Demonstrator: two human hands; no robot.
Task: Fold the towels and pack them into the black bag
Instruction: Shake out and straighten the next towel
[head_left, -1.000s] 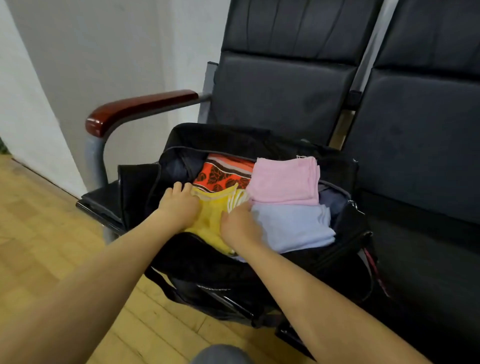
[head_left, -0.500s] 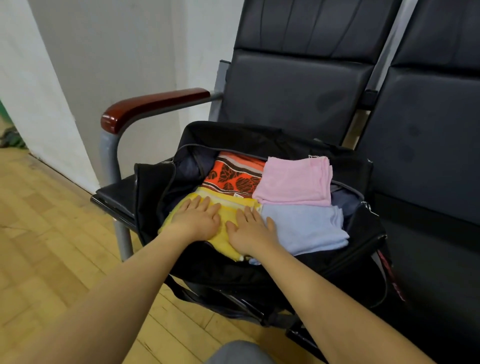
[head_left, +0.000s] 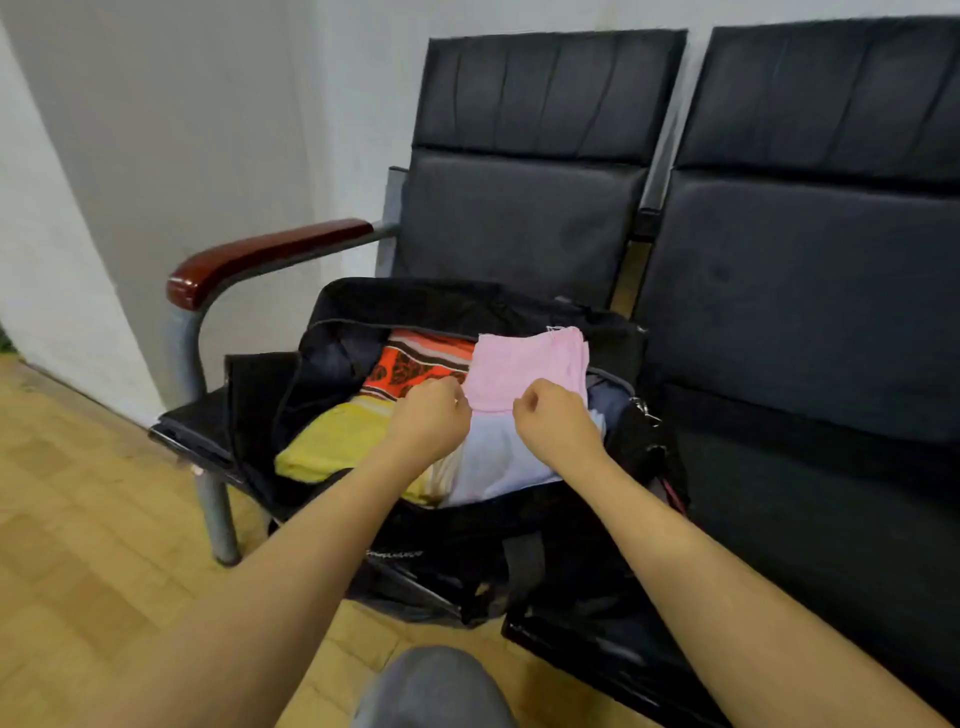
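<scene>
Towels: four folded towels lie in the black bag (head_left: 467, 530) on the chair (head_left: 519, 223).
Left hand (head_left: 428, 421): fingers curled at the near edge of the pink towel (head_left: 524, 371); a pinch cannot be confirmed.
Right hand (head_left: 556, 421): the same.
Advice: pull the edge flat and level.
Obstacle: the armrest (head_left: 260, 257) is near; the bag's flap lies behind.

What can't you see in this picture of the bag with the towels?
Head view only:
- Fingertips of the left hand and right hand: curled under, so a grip on the pink towel is unclear.
- Pale blue towel: partly behind both hands.
- Black bag bottom: covered by towels.
- Yellow towel: near end behind the left forearm.
</scene>
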